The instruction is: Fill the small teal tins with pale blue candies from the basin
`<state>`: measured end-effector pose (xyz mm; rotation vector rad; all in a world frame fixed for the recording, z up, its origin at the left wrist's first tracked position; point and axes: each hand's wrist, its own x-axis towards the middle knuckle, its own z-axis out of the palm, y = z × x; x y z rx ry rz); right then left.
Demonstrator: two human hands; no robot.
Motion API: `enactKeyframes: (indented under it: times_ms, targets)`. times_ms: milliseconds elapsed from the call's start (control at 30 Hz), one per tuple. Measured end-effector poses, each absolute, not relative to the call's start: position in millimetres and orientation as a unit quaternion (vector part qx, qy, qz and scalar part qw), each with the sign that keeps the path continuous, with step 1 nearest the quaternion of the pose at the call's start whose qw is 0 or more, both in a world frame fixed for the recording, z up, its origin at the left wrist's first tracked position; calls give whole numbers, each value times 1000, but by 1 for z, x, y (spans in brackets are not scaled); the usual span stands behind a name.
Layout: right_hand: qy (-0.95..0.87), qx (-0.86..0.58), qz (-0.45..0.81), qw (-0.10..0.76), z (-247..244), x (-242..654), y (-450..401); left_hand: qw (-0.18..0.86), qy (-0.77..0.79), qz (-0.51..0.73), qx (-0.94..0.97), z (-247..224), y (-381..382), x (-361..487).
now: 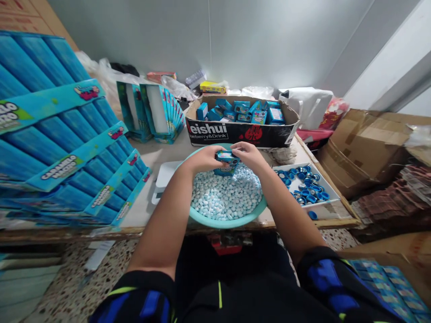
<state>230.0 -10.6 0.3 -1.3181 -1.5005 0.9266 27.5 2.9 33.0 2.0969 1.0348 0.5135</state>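
Observation:
A small blue candy box (226, 168) is held over the far side of a turquoise basin (229, 223). My left hand (208, 159) grips the box from its left side. At its top right corner, the bent fingers of my right hand (248, 157) press on the box. Below both hands, many small white and pale blue candies (224, 197) fill the basin. Whether the box has anything inside is hidden from view.
Behind the basin stands a black carton (239, 133) with several blue boxes. A white tray (332, 197) of blue caps lies right, a white scale (164, 177) left. Stacked blue display boxes (67, 166) rise at far left. Brown cartons (367, 148) stand at right.

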Motion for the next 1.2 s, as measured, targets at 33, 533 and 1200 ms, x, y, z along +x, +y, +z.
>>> enactKeyframes:
  times_ms: [33, 533, 1200]
  targets:
    - [-603, -539, 386, 444, -1, 230, -10, 355, 400, 200, 821, 33, 3, 28]
    - [-709, -573, 298, 285, -22, 229, -7, 330, 440, 585, 596, 32, -10, 0]
    - [-839, -413, 354, 31, -4, 214, -40, 233, 565, 610, 504, -77, -46, -135]
